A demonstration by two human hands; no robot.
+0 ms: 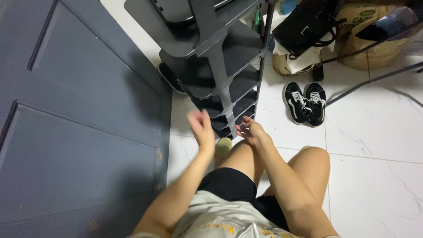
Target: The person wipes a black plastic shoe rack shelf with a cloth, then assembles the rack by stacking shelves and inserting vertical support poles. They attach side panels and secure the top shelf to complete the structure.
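Person seen from above, knees bent, black shorts, grey top. Left hand point(200, 125) raised over left knee, blurred, fingers loose and spread, holding nothing. Right hand point(251, 131) just beside it, fingers half curled, released, empty, hovering just in front of the rack's lowest tiers. Yellow-green slipper toe point(223, 146) on the floor below both hands, touching neither. Dark tiered shoe rack point(220, 57) stands right ahead on white tile floor point(374, 132); one dark shoe point(169, 77) behind it. Grey door point(79, 110) left. Black sneakers point(305, 103), a pair, side by side right of rack. Farther: black bag point(304, 26), woven basket point(374, 39).
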